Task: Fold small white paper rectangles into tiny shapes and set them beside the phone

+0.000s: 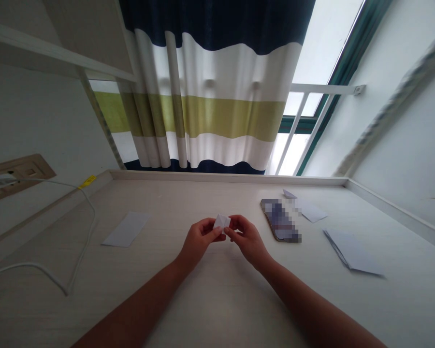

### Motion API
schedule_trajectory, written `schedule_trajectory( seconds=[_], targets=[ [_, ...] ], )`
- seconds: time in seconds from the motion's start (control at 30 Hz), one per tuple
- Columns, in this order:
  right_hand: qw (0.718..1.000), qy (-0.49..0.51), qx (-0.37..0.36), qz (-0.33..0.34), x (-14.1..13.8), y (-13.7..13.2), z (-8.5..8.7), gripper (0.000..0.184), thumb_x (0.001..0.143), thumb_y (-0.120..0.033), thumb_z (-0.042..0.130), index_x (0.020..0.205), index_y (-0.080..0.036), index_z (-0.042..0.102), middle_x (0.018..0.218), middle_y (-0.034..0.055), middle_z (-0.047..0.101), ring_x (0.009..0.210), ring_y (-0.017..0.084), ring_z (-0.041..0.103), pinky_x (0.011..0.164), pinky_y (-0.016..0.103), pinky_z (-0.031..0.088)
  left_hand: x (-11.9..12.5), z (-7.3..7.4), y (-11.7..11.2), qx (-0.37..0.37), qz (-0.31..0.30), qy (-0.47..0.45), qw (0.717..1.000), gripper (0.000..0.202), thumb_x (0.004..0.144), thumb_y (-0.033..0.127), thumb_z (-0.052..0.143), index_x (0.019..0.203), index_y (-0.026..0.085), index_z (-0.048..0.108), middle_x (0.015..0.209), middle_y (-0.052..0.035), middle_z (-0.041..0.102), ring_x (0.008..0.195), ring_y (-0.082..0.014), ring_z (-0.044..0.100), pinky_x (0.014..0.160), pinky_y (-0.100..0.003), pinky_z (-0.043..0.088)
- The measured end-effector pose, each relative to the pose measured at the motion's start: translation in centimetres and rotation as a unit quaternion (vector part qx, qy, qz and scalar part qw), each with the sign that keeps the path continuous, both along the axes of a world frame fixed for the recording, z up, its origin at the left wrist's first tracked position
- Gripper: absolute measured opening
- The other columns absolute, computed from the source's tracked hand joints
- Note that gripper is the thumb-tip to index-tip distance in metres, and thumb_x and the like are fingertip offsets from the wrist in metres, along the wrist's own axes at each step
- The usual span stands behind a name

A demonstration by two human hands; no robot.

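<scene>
White folded paper (222, 223) sits pinched by fingers (213, 232) of the left hand (198, 240) and right hand (247, 238); slackening could drop it.

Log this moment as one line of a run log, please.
Left hand: pinches small folded white paper | Right hand: pinches same paper | Nearby: phone, folded paper sheets | Surface: pale desk

On the desk (217, 295), a smartphone (280, 220) left of folded paper (351, 252), a paper slip (126, 229) further left
</scene>
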State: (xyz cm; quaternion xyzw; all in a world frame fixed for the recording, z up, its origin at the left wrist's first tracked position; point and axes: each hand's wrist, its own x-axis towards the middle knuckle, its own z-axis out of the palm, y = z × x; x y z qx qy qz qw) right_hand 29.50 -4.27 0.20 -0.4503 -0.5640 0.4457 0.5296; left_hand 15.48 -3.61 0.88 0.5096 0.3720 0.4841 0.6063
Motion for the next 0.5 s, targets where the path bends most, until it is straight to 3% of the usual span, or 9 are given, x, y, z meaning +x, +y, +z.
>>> schedule_trajectory(
  seconds=[0.27,0.4,0.5],
  targets=[
    [0.999,0.022,-0.025,0.012,0.11,0.02,0.29,0.015,0.063,-0.029,0.065,0.066,-0.018,0.056,0.062,-0.0019,0.054,0.057,0.011,0.049,0.053,0.025,0.042,-0.14,-0.31,0.26,0.046,0.022,0.051,0.997,0.019,0.063,0.023,0.067,0.077,0.013,0.060,0.071,-0.0024,0.066,0.066,-0.0154,0.062,0.069,-0.032,0.052],
    [0.999,0.041,-0.018,-0.001,0.15,-0.15,0.60,0.018,0.063,-0.031,0.066,0.073,-0.019,0.058,0.054,-0.0049,0.051,0.048,0.009,0.046,0.046,0.023,0.038,-0.53,-0.47,0.30,0.117,0.052,0.111,0.986,0.011,0.068,0.023,0.063,0.076,0.015,0.062,0.067,-0.0007,0.064,0.067,-0.0145,0.061,0.069,-0.028,0.051],
    [0.997,0.074,-0.026,0.024,0.09,-0.44,0.88,0.020,0.064,-0.032,0.066,0.077,-0.020,0.057,0.054,-0.0045,0.055,0.048,0.010,0.052,0.047,0.024,0.041,-0.70,-0.34,0.25,0.155,0.067,0.120,0.978,0.007,0.068,0.021,0.061,0.073,0.016,0.063,0.074,-0.0013,0.063,0.072,-0.0145,0.060,0.067,-0.027,0.051]
  ],
)
